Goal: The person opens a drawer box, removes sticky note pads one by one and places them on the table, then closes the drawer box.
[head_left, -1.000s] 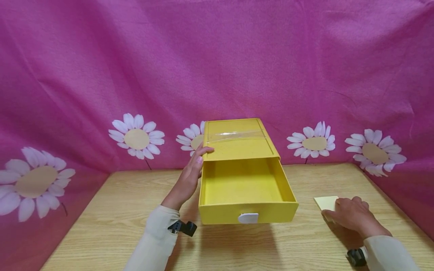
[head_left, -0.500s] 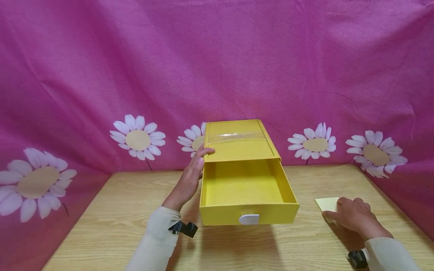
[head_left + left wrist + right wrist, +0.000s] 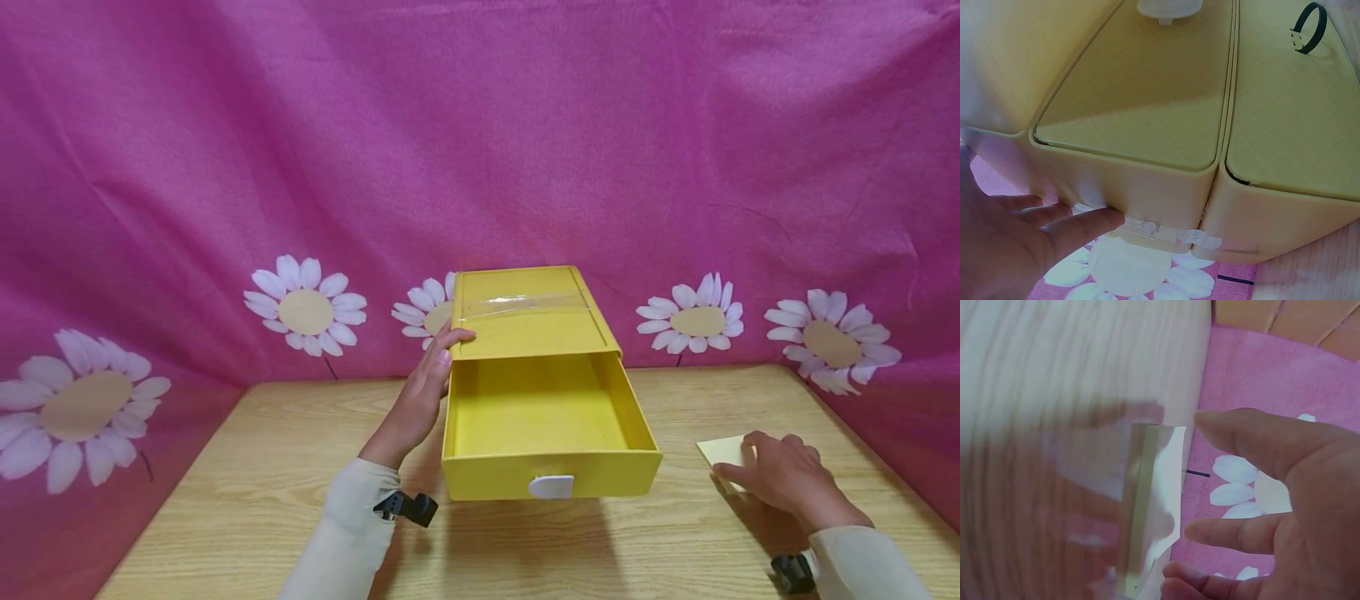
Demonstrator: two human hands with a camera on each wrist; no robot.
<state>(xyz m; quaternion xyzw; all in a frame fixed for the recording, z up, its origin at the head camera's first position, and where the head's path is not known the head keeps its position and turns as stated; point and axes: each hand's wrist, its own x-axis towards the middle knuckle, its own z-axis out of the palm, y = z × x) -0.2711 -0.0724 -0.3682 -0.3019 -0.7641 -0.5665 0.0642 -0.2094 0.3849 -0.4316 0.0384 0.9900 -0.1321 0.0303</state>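
Note:
A yellow drawer unit (image 3: 534,308) stands at the middle of the table, its top drawer (image 3: 551,408) pulled out, with a white pull tab (image 3: 552,487) on the front. My left hand (image 3: 412,404) rests against the unit's left side, fingertips over the top edge; in the left wrist view its fingers (image 3: 1088,231) lie fairly straight along the taped side. On the right, a pale yellow sticky note pad (image 3: 722,451) lies on the table. My right hand (image 3: 787,475) is over it, thumb and fingers spread apart at its edges. The right wrist view shows the pad (image 3: 1159,506) beyond the fingertips.
Below, the unit has further drawers, one with a black loop pull (image 3: 1319,28). Clear tape (image 3: 521,302) crosses its top. Behind the wooden table (image 3: 300,467) hangs a pink cloth (image 3: 480,133) with white daisies.
The right hand's thumb and fingers have parted slightly at the pad. The left hand and the drawer unit keep their places; the head view has tilted a little.

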